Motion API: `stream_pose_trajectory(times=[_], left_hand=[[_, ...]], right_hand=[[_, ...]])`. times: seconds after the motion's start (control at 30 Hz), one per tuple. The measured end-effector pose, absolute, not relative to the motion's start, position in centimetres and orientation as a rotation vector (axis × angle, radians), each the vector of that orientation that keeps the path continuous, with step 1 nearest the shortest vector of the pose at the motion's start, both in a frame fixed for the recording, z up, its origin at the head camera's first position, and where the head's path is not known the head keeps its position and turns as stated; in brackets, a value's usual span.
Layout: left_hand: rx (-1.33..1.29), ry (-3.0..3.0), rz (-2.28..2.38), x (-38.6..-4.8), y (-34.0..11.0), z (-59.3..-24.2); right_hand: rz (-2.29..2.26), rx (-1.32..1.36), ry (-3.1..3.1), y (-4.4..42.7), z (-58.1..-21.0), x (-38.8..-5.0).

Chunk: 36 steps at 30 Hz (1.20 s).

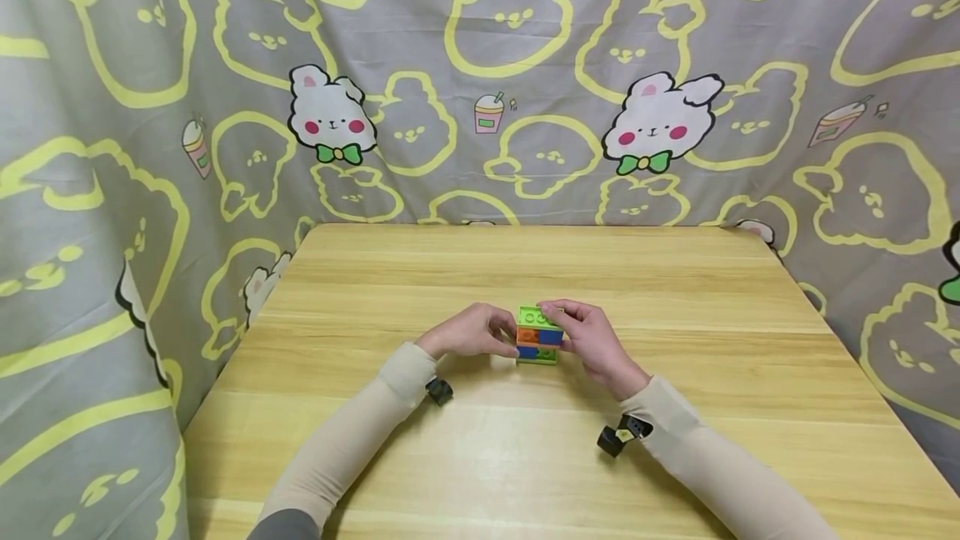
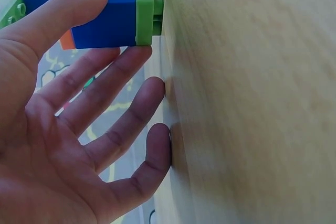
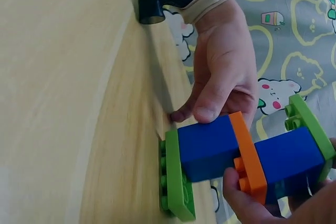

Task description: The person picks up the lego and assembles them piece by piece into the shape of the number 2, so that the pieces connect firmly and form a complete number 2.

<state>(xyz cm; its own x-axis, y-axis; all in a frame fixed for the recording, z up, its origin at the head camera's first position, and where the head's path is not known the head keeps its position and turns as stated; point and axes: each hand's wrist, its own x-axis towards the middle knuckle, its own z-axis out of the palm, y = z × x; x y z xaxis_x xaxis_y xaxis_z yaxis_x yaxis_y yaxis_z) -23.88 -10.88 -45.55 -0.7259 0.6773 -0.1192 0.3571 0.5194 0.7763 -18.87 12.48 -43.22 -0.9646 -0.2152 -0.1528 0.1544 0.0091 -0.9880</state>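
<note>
A small stack of toy building blocks stands on the wooden table between both hands. It has a green top plate (image 1: 529, 317), an orange plate (image 1: 528, 336) in the middle, two blue bricks, the lower blue brick (image 2: 107, 17) among them, and a green bottom plate (image 3: 178, 182) whose studs face the tabletop. The left hand (image 1: 474, 330) pinches the lower blue brick, thumb on one face and fingers behind; its other fingertips are near the table. From the other side, the right hand (image 1: 592, 344) grips the upper part, with fingers on the green top plate and orange plate.
The wooden table (image 1: 480, 457) reaches back to a grey curtain (image 1: 420, 23) with yellow outlines and white rabbits, which also hangs at both sides. Black wrist cameras, including the right-arm camera (image 1: 611, 441), sit below the cuffs.
</note>
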Motion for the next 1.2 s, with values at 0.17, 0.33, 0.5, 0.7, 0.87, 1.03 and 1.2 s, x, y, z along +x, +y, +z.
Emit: stream_pose_trajectory(times=[0.17, 0.33, 0.5, 0.7, 0.87, 1.03, 1.2], left_hand=[[0.856, 2.349, 1.074, -23.96, -10.87, -45.53], [0.852, 2.352, 1.071, -23.92, -10.87, -45.51], [0.856, 2.355, 1.078, -23.96, -10.86, -45.58], [0.856, 2.367, 1.061, -23.92, -10.88, -45.66], [0.86, 2.362, 1.065, -23.88, -10.89, -45.58], [0.848, 2.365, 1.062, -23.88, -10.86, -45.66], [0.844, 2.368, 1.054, -23.94, -10.83, -45.63]], right_hand=[[-1.977, -0.094, 2.043, 12.45, -43.67, -18.99], [-1.961, -0.149, 2.013, 12.56, -44.09, -19.34], [-1.971, -0.187, 1.983, 12.88, -44.07, -19.69], [-1.966, -0.199, 1.972, 13.05, -43.94, -19.57], [-1.964, -0.19, 1.981, 13.0, -43.9, -19.52], [-1.966, -0.172, 1.968, 12.98, -43.98, -19.56], [-1.947, -0.178, 1.965, 13.01, -44.05, -19.64]])
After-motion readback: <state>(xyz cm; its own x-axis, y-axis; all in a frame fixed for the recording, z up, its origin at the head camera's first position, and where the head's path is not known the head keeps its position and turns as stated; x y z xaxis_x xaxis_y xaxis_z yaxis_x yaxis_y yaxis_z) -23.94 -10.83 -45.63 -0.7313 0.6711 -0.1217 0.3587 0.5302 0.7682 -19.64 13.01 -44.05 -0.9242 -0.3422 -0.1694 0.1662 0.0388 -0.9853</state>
